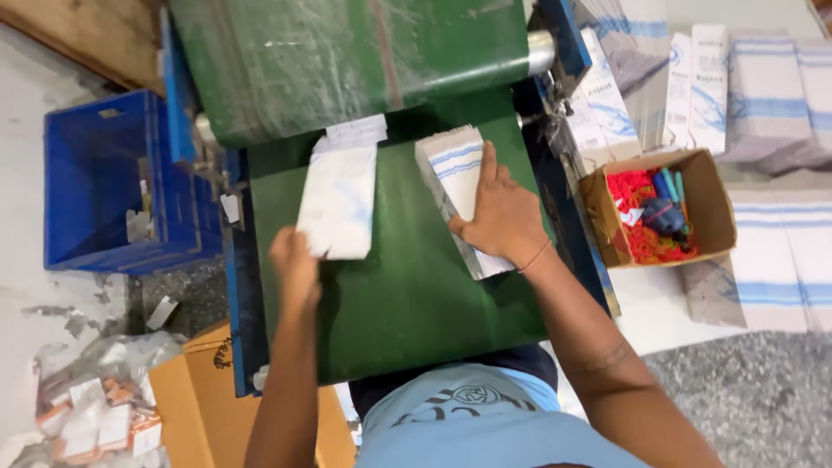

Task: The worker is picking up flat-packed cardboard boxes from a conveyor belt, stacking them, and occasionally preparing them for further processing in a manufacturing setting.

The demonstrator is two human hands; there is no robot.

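Head view, looking down on a green bench [407, 303] under a roll of clear film [347, 52]. Left hand [295, 264] closed on the lower edge of a white carton [338, 199], fingers curled round its near end, thumb side hidden behind the card; carton flat-faced, pale with faint blue marks, lifted or resting just above the bench at centre-left, its far end touching a small stack of white cartons [355, 132] by the film. Right hand [503, 217] pressed flat, fingers [488, 165] spread and lying along the top of a wrapped bundle [455, 186] of white packs with blue stripes, standing at a slant at centre-right; palm on its near half, far end showing beyond the fingertips. Apart from each other, the two items, with bare green between. Blue crate [95, 191] at left, open cardboard box [659, 208] with red shreds at right, more striped bundles [771, 95] beyond.
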